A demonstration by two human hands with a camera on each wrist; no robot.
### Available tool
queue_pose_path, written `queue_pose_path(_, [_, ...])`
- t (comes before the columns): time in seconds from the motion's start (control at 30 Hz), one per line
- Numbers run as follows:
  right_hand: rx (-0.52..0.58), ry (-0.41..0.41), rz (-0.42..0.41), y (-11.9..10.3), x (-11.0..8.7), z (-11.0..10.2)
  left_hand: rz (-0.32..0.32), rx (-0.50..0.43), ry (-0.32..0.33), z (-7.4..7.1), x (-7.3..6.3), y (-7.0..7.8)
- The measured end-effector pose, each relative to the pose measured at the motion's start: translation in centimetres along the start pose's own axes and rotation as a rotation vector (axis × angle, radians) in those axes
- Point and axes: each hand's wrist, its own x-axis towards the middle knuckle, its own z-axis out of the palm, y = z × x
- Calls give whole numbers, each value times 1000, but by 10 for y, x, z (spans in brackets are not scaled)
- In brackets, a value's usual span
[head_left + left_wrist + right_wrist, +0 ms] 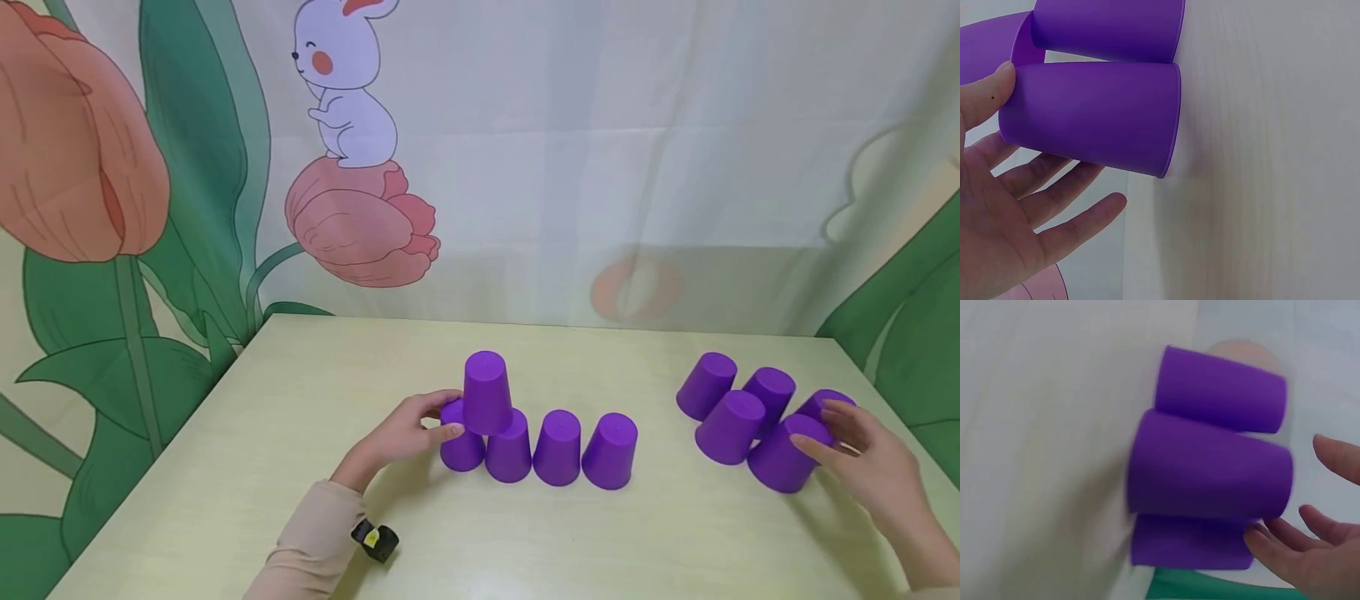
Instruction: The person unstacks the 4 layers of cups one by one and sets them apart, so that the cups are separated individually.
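Observation:
Four-sided grouping aside, several upside-down purple cups stand in a row; the leftmost cup (462, 450) is beside my left hand (411, 429). An upper purple cup (486, 393) rests bottom-up across this cup and its neighbour (508, 454). In the left wrist view, my left thumb lies at the top of the leftmost cup (1091, 115), near the upper cup's rim, with the other fingers loosely spread behind. My right hand (873, 458) hovers around the top of the front right cup (783, 458), fingers apart; whether a fingertip touches it I cannot tell.
Two more row cups, one in the middle (557, 450) and one at the end (611, 452), stand right of the upper cup. Several other inverted cups (730, 427) cluster at the right. A printed curtain (562, 167) hangs behind the pale table (525, 550).

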Motion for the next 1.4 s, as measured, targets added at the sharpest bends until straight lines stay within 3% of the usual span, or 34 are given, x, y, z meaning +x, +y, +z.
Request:
queue_pose_path(0.17, [28, 73, 21, -17, -2, 0, -15, 1, -12, 1, 1, -1])
queue_pose_path(0.43, [121, 43, 3, -36, -4, 1, -8, -20, -12, 3, 2, -1])
queue_pose_path(0.73, [188, -15, -128, -68, -7, 13, 1, -9, -5, 4, 2, -4])
queue_pose_path(1.4, [352, -100, -288, -128, -11, 57, -30, 11, -3, 0, 0, 0])
